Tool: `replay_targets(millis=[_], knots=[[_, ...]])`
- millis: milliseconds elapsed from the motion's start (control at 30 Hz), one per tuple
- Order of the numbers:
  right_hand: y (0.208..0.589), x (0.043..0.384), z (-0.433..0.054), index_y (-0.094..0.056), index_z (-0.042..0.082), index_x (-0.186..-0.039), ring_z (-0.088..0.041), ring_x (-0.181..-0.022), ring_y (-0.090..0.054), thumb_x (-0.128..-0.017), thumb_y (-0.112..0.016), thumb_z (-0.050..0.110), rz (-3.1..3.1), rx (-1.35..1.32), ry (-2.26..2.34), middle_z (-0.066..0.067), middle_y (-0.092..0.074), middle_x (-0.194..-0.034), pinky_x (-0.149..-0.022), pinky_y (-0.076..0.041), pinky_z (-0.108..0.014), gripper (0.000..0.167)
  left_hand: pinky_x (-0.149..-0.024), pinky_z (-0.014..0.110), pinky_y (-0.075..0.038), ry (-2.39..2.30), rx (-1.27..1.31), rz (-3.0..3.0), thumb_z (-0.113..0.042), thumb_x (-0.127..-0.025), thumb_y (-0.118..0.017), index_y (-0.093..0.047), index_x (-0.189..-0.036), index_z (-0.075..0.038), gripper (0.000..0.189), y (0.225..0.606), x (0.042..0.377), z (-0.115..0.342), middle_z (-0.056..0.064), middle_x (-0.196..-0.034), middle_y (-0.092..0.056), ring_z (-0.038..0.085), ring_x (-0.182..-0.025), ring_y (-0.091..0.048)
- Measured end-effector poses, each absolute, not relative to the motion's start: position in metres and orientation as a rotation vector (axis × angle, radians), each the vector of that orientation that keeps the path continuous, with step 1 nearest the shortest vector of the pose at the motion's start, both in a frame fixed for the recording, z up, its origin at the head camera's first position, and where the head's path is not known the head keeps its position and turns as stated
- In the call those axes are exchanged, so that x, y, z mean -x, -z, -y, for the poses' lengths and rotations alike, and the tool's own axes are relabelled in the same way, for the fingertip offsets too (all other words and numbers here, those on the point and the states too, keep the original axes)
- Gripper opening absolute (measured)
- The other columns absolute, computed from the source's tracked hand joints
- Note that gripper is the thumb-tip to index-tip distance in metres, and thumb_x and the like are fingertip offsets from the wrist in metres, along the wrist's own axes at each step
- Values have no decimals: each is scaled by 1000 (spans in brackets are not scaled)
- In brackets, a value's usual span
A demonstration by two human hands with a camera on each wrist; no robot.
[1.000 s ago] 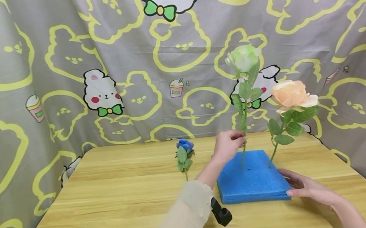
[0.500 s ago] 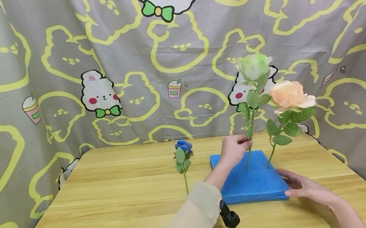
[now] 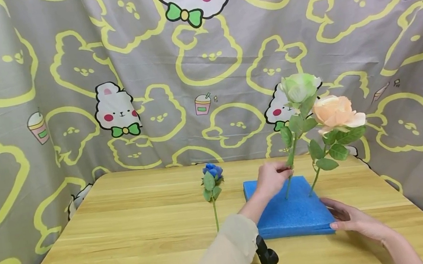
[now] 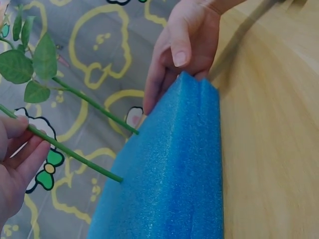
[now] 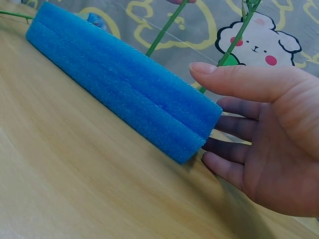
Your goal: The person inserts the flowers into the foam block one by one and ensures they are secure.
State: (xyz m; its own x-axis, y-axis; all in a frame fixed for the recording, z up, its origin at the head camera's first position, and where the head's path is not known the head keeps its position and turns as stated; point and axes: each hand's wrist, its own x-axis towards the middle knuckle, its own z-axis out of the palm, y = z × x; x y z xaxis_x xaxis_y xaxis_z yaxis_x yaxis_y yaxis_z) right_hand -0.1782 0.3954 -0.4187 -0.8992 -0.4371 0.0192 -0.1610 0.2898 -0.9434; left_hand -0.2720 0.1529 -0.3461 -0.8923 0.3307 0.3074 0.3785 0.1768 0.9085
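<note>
So the green-white rose point(image 3: 298, 88) is being pinched partway up its stem between the thumb and fingers of the left hand point(image 3: 273, 179), and it's held over the blue foam block point(image 3: 288, 219), leaning a bit to the right. Its stem can be seen meeting the foam's top; how deep it's sunk can't be told. Just right of it, the peach rose point(image 3: 336, 112) is propped up by the foam alone, tilted right too, bloom a little lower. The foam's near right corner is steadied by the right hand point(image 3: 358, 219), fingers loosely extended along the side, thumb held out by the top edge, nothing really gripped. Well off to the left, the blue rose point(image 3: 213, 171) is laid flat on the wooden table point(image 3: 136, 227), bloom pointed at the cartoon-print curtain point(image 3: 146, 43) hung behind.
</note>
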Motion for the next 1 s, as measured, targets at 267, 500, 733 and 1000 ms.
replay_targets(millis=[267,500,733,1000], knots=[[419,177,-394,-7,-17,-140,17,-112,-34,-91,-54,5,-2317,511,1627,-29,-16,-146,-91,-32,-10,71,-60,17,-48,1840,695,2423,-11,-84,-68,-75,-91,-8,10,352,270,-155,-1,-80,-70,3,-73,-63],[422,177,-396,-6,-19,-138,15,-114,-35,-90,-53,2,-2285,583,1670,-1,-33,-144,-91,-33,-11,70,-56,16,-46,1775,688,2466,-12,-85,-68,-75,-90,-8,9,355,269,-155,-3,-78,-69,2,-68,-59],[422,178,-396,-7,-20,-137,15,-113,-35,-90,-53,1,-2296,594,1666,-45,-3,-139,-90,-34,-11,69,-50,19,-41,1744,666,2517,-13,-85,-67,-75,-87,-9,9,358,268,-153,-5,-75,-67,2,-62,-54],[420,179,-397,-8,-19,-138,16,-112,-34,-90,-53,1,-2304,590,1661,-44,-4,-140,-90,-34,-11,69,-49,20,-40,1699,637,2574,-15,-86,-67,-75,-88,-11,9,354,268,-153,-6,-74,-66,4,-60,-51]])
